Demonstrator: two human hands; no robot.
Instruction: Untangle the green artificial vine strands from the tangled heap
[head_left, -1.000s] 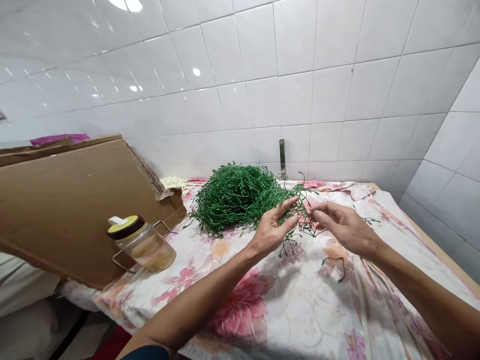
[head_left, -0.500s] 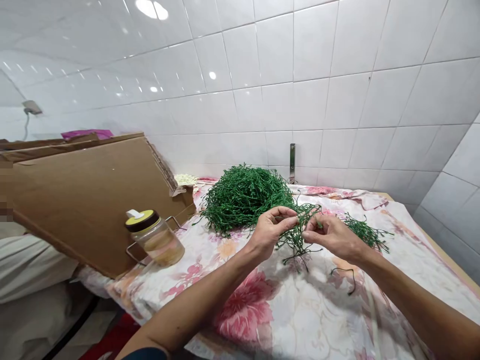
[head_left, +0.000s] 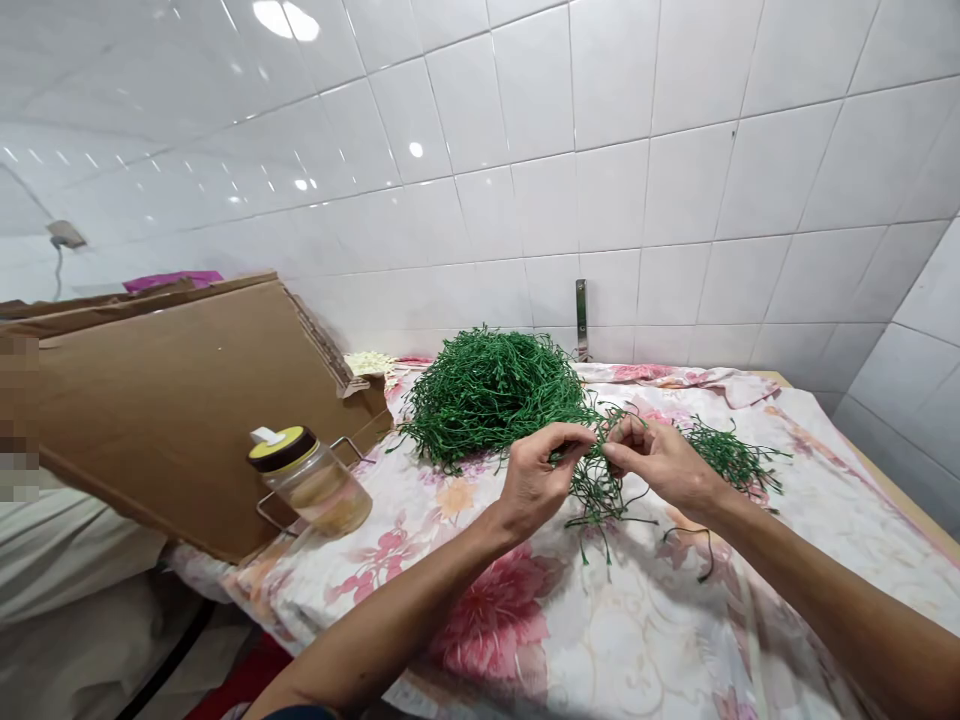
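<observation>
Between my hands is a small bunch of thin green artificial plant stems (head_left: 600, 492), its lower ends spread out above the flowered cloth. My left hand (head_left: 544, 468) pinches the bunch from the left, thumb against forefinger. From the right, my right hand (head_left: 660, 460) closes its fingertips on the same stems, almost touching the left. Just behind lies a large heap of the same green stems (head_left: 495, 395). A smaller pile of green stems (head_left: 731, 458) lies beyond my right wrist, and one loose stem (head_left: 701, 545) rests below that wrist.
A floral cloth (head_left: 600, 640) covers the table. To the left stands a clear jar (head_left: 322, 490) with a yellow-and-black lid, beside a big cardboard box (head_left: 165, 400). A metal bracket (head_left: 581, 320) sits by the tiled wall (head_left: 697, 180). Part of a person in pale clothing (head_left: 75, 600) shows at far left.
My fingertips have drawn nearer each other on the bunch, and the left hand has turned slightly. The hanging stem ends have shifted and spread. The view has moved a little.
</observation>
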